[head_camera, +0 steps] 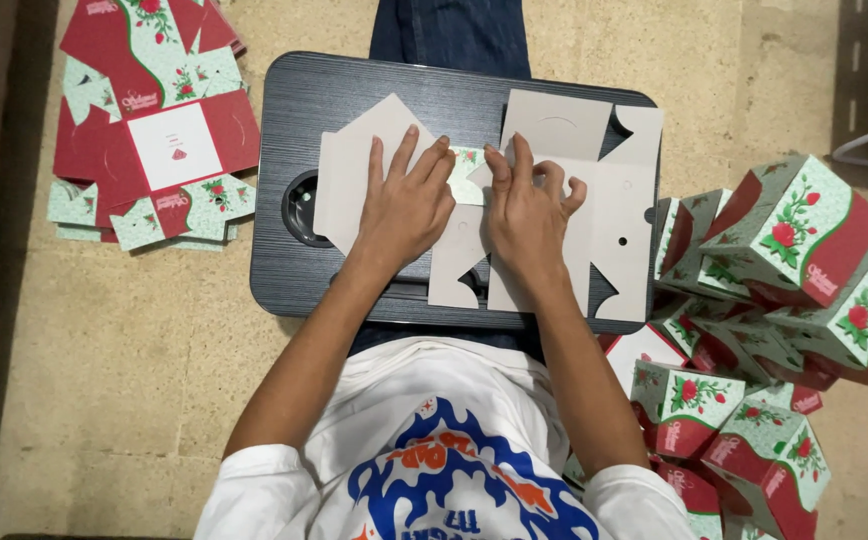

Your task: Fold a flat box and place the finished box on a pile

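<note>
1. A flat card box blank (594, 220), grey side up, lies on the black lap desk (294, 270).
2. The left hand (406, 205) presses flat on the blank's left flap, fingers spread, its grip open and closed round nothing.
3. The right hand (526, 215) bends its fingers onto a fold at the middle, pinching the card.
4. Flat printed blanks (154, 130) lie stacked on the floor to the left.
5. Folded rose-print boxes (784, 290) are piled to the right.

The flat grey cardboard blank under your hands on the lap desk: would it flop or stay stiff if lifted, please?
The cardboard blank looks thin, so probably light and bending at its creases. Lying flat on the smooth lap desk, it would likely slide unless the left hand and right hand press it.
</note>
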